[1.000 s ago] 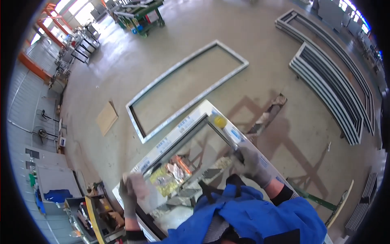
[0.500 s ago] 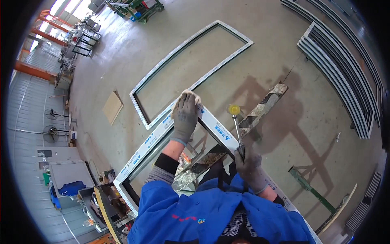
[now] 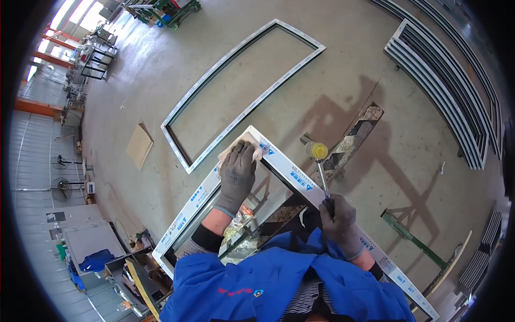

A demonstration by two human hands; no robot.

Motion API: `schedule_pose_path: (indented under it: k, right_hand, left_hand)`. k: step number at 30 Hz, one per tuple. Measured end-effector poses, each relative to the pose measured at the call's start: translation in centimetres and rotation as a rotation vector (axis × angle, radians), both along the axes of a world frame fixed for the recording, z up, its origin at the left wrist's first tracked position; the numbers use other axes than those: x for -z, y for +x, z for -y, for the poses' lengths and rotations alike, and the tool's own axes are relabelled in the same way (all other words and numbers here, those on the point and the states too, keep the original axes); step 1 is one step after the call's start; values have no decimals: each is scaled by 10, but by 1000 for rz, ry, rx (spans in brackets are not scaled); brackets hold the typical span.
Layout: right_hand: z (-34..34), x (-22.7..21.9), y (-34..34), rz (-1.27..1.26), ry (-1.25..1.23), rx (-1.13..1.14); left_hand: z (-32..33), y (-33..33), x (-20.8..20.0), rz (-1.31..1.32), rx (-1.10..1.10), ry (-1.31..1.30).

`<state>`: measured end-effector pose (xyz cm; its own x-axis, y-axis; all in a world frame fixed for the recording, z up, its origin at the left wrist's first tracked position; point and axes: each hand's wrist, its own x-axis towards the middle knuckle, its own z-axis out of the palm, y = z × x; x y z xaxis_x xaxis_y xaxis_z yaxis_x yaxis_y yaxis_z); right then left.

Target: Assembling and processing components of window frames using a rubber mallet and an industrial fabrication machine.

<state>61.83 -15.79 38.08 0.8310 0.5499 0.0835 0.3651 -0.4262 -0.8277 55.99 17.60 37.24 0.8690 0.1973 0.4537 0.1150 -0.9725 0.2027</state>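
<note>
A window frame (image 3: 292,173) with white, blue-printed film lies in front of me, one corner pointing away. My left hand (image 3: 237,176), in a grey glove, presses a cream cloth (image 3: 258,155) onto the frame beside that corner. Its fingers are bent over the cloth, which hides part of the joint. My right hand (image 3: 339,221), also gloved, is wrapped round the grip of a mallet (image 3: 317,151) with a yellow head and a metal shaft. The mallet's head is raised beyond the frame's right side, apart from it.
A second frame (image 3: 209,80) lies on the floor ahead. Worn stand beams (image 3: 348,137) show beside and under my frame. Stacked curved frames (image 3: 445,91) stand at right, near a green stand bar (image 3: 410,239). A flat board (image 3: 139,146) and a tool cart (image 3: 129,279) are at left.
My left hand has slid with the cloth slightly back from the corner, whose tip now shows. My right hand and the mallet have shifted a little to the right.
</note>
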Motion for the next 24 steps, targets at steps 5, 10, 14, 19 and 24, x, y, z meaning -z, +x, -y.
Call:
schedule_pose_path:
  k: [5,10,14,19,24]
  right_hand:
    - [0,-3,-3,-36,-50,2]
    - [-8,-6,-7,15,-39,19]
    - [-1,-6,-10,-52,-74,50]
    - [-12,-8,-17,5,-108,81]
    - [-15,1,-26,56,-178,136]
  left_hand:
    - [-11,17,-18,-14,22,-94]
    - [-10,7,-21,-107,-6,-113]
    - [-20,-9,-9,-118,140,-87]
    - [-45,42,-18,-78,76,-227]
    - [-152,58,77,-344,-70,-986]
